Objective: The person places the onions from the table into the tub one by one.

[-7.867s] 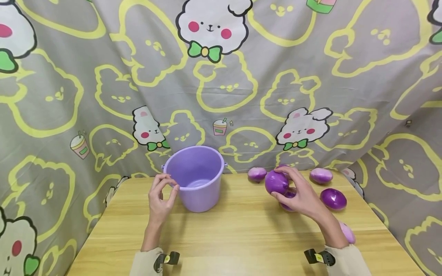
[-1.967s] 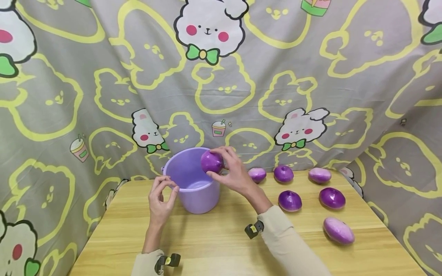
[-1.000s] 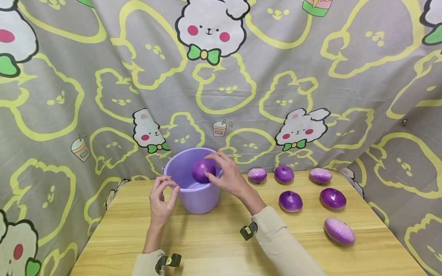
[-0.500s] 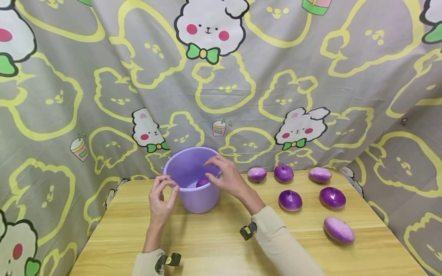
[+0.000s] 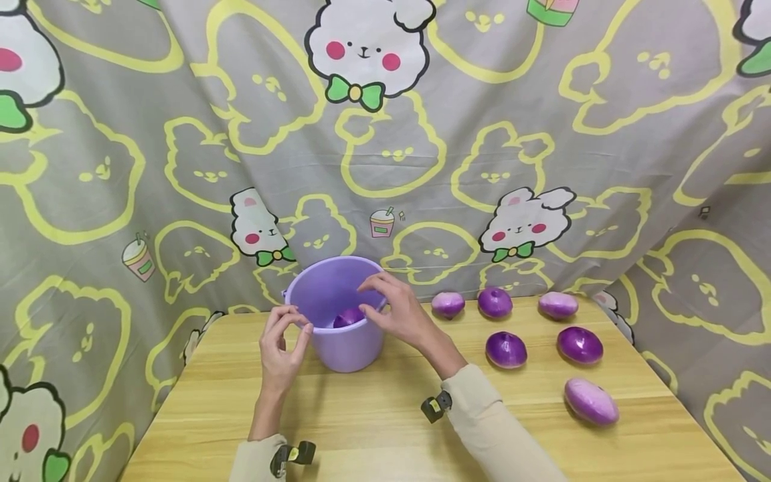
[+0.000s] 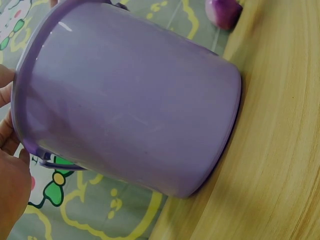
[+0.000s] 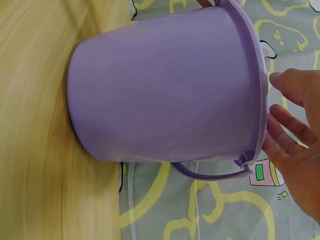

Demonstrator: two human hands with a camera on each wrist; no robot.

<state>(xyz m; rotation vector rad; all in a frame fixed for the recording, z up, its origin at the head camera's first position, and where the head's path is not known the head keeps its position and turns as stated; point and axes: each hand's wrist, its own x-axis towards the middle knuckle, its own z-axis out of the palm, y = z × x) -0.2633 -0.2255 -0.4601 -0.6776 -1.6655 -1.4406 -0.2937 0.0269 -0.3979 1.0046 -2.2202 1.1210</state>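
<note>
A lilac plastic bucket (image 5: pixel 346 351) stands on the wooden table, left of centre. My left hand (image 5: pixel 282 348) pinches its near left rim between thumb and fingers; the left wrist view shows those fingers (image 6: pixel 6 132) right at the rim. Inside the bucket lies a purple onion (image 5: pixel 348 317), partly hidden by the near wall. Over the right side of the rim my right hand (image 5: pixel 400 313) is held with thumb and fingers spread apart, nothing between them. In the right wrist view, the right hand (image 7: pixel 297 135) is beside the rim, and the bucket's handle (image 7: pixel 212 176) hangs below.
On the right half of the table (image 5: pixel 385 428) several more onions lie apart: a pale-and-purple onion (image 5: pixel 448 304) closest to the bucket, a dark onion (image 5: pixel 506 350) and a paler onion (image 5: pixel 591 402) nearer the front. A patterned curtain (image 5: pixel 385 167) hangs close behind the table.
My right hand carried a purple onion leftward from the right side into the bucket and let it go; it dropped and shifted slightly left inside. The left hand has stayed at the rim.
</note>
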